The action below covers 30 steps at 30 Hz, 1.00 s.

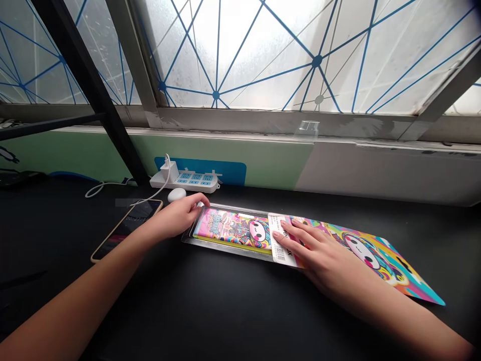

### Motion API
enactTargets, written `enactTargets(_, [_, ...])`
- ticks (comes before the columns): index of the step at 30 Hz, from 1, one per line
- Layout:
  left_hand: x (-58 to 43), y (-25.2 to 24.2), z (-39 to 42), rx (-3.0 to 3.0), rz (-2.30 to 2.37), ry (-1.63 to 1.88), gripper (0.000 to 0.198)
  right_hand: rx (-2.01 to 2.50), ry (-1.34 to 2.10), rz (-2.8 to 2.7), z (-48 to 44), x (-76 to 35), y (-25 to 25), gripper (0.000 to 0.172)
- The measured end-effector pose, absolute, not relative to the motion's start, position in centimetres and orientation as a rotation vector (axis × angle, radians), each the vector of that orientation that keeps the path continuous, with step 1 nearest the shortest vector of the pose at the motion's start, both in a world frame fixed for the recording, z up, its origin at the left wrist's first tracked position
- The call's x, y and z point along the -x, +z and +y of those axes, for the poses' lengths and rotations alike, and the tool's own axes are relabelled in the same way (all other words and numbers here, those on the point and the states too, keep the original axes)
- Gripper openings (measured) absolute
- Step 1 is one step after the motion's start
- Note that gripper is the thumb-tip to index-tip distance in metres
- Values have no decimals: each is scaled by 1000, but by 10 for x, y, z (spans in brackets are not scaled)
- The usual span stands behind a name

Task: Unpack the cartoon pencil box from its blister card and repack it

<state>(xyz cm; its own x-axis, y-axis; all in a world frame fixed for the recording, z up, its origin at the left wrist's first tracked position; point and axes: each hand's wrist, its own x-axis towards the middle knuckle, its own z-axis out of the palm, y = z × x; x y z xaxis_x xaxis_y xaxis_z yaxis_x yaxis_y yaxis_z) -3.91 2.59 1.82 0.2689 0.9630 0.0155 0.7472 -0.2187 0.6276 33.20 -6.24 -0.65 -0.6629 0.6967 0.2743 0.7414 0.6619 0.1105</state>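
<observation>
A clear plastic blister tray point(227, 244) lies on the black table, holding a flat, colourful item point(225, 226) printed with a cartoon figure. A bright cartoon-printed card point(398, 255) extends from the tray's right part, and a white label with a barcode point(278, 245) shows near the overlap. With curled fingers, my left hand point(184, 213) grips the tray's left end; the fingertips are partly hidden. My right hand point(319, 248) lies flat on the card and label, its fingers extended and slightly apart.
A phone point(126, 228) lies left of the tray, with a white cable running to a charger in a power strip point(188, 180). A small white rounded object point(176, 194) sits behind my left hand. A black slanted post point(93, 85) stands at left, before the frosted window point(244, 55).
</observation>
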Motion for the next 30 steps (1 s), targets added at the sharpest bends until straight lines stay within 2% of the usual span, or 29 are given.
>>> enactTargets(3, [32,19,20,-2314,1692,496,29,1151,-320,-2663,-60,-332,-7,49])
enactTargets(6, [18,17,10,-2620,1703,574,33,1154,-286,-2643,-58,-334,-11,53])
enactTargets(11, [-10,12,-10,-2691,1254,614,39,1121,-273,-2611,-55,-334,-14,54])
enactTargets(18, [-27,-1,-23,-2669,1101,420,72,1079,-311,-2614,-44,-332,-15,50])
enactTargets(25, [-14,-4,-7,-2744,1131,304,61,1091,-301,-2702,-43,-339,-11,55])
enactTargets(30, [-5,1,0,-2707,1143,245,61,1199,-258,-2701,-49,-356,-10,61])
